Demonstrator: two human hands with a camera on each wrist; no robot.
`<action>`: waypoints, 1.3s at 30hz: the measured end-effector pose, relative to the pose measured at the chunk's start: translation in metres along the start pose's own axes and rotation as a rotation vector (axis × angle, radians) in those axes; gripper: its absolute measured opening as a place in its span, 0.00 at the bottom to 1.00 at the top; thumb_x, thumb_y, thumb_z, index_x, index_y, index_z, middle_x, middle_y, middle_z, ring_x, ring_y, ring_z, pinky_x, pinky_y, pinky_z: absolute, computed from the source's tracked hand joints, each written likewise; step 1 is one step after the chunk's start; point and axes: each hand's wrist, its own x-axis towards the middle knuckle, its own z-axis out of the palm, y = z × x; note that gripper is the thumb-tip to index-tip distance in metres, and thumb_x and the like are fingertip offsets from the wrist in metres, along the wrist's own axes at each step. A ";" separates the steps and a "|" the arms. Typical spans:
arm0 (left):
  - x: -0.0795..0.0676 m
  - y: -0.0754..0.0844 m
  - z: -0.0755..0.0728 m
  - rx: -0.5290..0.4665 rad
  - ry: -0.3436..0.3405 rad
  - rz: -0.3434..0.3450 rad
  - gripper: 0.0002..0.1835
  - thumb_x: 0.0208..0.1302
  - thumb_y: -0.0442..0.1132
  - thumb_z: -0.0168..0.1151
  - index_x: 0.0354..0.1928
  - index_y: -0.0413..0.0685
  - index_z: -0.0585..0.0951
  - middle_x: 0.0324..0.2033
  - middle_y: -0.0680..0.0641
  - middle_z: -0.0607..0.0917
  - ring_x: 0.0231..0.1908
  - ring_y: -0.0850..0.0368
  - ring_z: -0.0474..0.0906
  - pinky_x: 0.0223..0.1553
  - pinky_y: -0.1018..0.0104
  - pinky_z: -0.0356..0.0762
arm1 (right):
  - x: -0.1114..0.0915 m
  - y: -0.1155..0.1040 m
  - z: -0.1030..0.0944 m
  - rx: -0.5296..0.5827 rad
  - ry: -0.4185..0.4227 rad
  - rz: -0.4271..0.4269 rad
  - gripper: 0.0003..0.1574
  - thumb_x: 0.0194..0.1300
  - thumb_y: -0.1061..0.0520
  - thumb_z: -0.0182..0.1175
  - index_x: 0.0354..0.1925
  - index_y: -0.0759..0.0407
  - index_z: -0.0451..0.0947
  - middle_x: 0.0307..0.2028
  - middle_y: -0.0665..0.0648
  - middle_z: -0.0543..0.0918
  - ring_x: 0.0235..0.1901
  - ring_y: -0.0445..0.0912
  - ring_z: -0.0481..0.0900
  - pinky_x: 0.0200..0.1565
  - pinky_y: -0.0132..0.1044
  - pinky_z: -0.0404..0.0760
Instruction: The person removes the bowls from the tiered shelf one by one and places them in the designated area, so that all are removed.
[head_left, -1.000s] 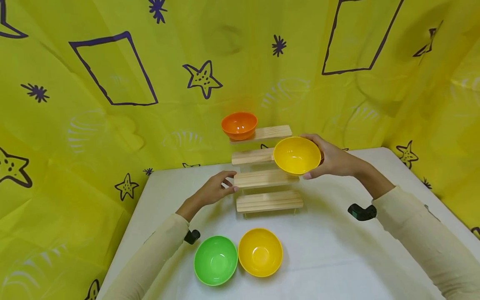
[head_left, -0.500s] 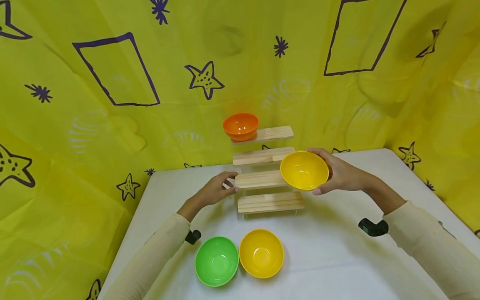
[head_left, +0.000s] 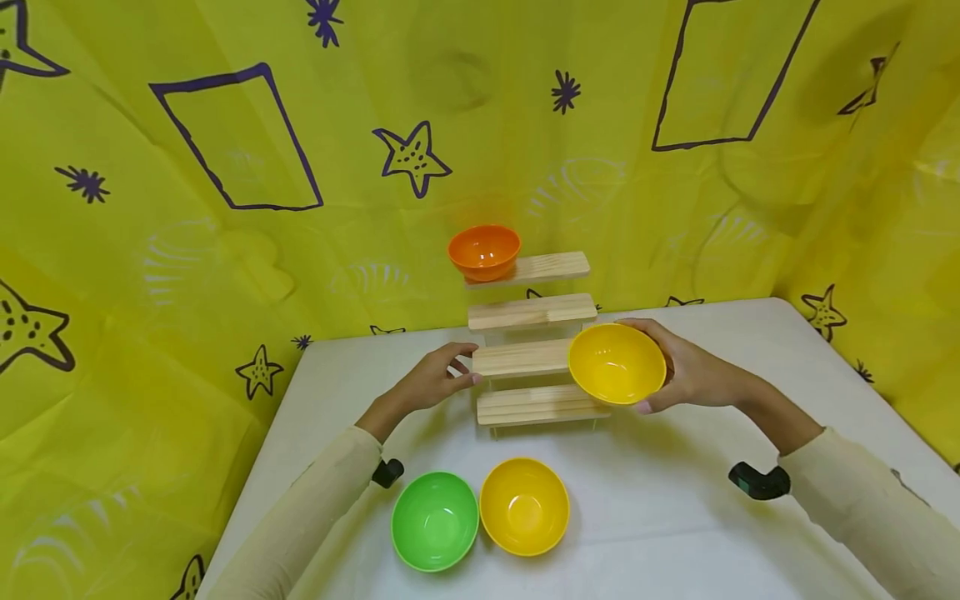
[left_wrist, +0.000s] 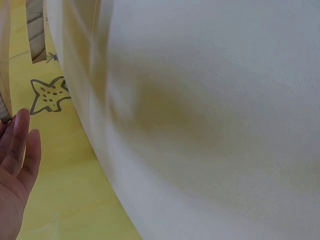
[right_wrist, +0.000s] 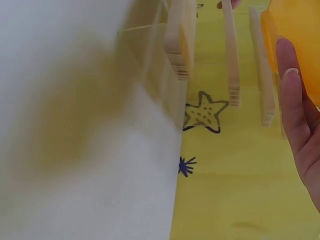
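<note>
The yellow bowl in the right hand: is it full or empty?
Empty. In the head view, the yellow bowl held by the right hand shows only its bare, shiny inner wall and bottom.

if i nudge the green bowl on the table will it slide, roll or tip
The green bowl would probably slide rather than roll, since it sits upright on the table. Its glossy highlight suggests smooth, perhaps slippery plastic. Pushed toward the adjacent yellow bowl, it would likely shift that too: their rims appear to touch.
</note>
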 end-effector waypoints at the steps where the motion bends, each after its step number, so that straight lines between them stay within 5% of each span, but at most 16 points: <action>1: 0.000 0.000 0.000 0.001 -0.002 0.002 0.33 0.71 0.46 0.63 0.72 0.40 0.67 0.64 0.40 0.75 0.55 0.47 0.81 0.50 0.59 0.83 | -0.001 0.001 0.001 -0.005 0.002 -0.001 0.62 0.50 0.65 0.75 0.74 0.58 0.50 0.65 0.62 0.65 0.55 0.48 0.75 0.50 0.40 0.85; 31: 0.001 -0.001 0.000 0.011 -0.003 0.004 0.33 0.71 0.46 0.63 0.72 0.40 0.67 0.64 0.39 0.75 0.54 0.47 0.81 0.51 0.58 0.83 | -0.031 0.014 0.025 -0.002 -0.027 0.019 0.64 0.49 0.64 0.76 0.75 0.51 0.51 0.63 0.55 0.69 0.54 0.45 0.76 0.49 0.39 0.83; 39: 0.001 -0.001 0.000 0.007 -0.005 0.014 0.32 0.71 0.46 0.63 0.72 0.40 0.67 0.64 0.39 0.75 0.54 0.46 0.81 0.51 0.59 0.83 | -0.037 0.016 0.031 0.044 -0.056 0.037 0.63 0.49 0.65 0.75 0.75 0.52 0.51 0.65 0.62 0.67 0.55 0.47 0.76 0.50 0.39 0.83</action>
